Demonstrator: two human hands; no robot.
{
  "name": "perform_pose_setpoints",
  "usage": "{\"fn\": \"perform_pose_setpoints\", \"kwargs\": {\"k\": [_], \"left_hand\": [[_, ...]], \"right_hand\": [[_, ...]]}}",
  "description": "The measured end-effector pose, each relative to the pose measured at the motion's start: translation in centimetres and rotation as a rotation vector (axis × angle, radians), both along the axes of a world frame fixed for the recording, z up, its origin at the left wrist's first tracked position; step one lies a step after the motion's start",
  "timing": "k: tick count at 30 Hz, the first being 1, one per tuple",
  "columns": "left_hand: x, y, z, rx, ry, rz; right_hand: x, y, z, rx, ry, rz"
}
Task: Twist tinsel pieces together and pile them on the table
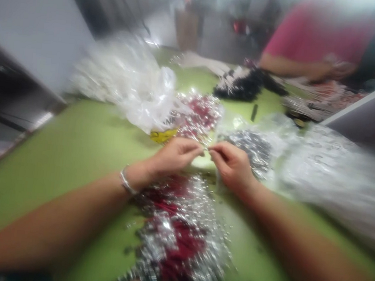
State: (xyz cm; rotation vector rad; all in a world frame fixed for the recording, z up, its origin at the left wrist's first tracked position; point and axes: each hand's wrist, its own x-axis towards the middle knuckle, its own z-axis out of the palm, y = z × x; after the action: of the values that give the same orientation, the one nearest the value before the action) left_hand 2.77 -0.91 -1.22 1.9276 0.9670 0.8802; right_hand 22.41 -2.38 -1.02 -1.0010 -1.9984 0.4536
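Observation:
My left hand (179, 156), with a silver bracelet on its wrist, is closed in a pinch at the middle of the view. Facing it a short gap away, my right hand (233, 165) is pinched too. Whatever lies between the fingertips is too small and blurred to make out. Below both hands a pile of shiny silver pieces with dark red parts (185, 243) spreads over the green table (72, 155). Beyond the fingertips is a second silver and red heap (199, 112). Dark grey pieces in clear plastic (252, 147) lie just past my right hand.
White plastic bags (130, 81) stand at the back left, near a yellow label (163, 135). More clear plastic (341, 170) covers the right side. Black and white bundles (240, 83) lie at the back. Across the table sits a person in pink (319, 38).

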Motion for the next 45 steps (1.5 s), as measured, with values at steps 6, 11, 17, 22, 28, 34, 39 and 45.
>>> {"fn": "perform_pose_setpoints", "kwargs": {"k": [6,11,17,22,28,34,39,45], "left_hand": [[-1.2,0.0,-0.6,0.761,0.443,-0.057],[-1.7,0.7,1.1,0.792,0.572,-0.151],[-4.8,3.3,2.6,0.479,0.646,-0.176],[-4.1,2.9,1.4,0.4,0.86,-0.056],[-2.5,2.4,-0.3,0.472,0.763,0.065],[-3.0,2.9,-1.2,0.454,0.331,0.202],[-2.4,2.3,0.3,0.215,-0.06,0.279],[-2.5,2.4,0.0,-0.1,-0.235,0.232]], "right_hand": [[0.3,0.0,1.1,-0.138,-0.128,0.121],[-0.3,-0.2,1.4,-0.383,-0.098,0.074],[0.0,0.0,1.5,-0.438,-0.312,0.344],[1.4,1.0,2.1,-0.296,-0.303,0.256],[3.5,2.5,2.7,-0.168,-0.303,-0.077],[4.8,3.3,2.8,-0.206,-0.677,-0.119],[5.2,3.2,2.1,-0.112,-0.899,0.022],[4.5,3.0,1.8,-0.086,-0.971,0.069]]}}
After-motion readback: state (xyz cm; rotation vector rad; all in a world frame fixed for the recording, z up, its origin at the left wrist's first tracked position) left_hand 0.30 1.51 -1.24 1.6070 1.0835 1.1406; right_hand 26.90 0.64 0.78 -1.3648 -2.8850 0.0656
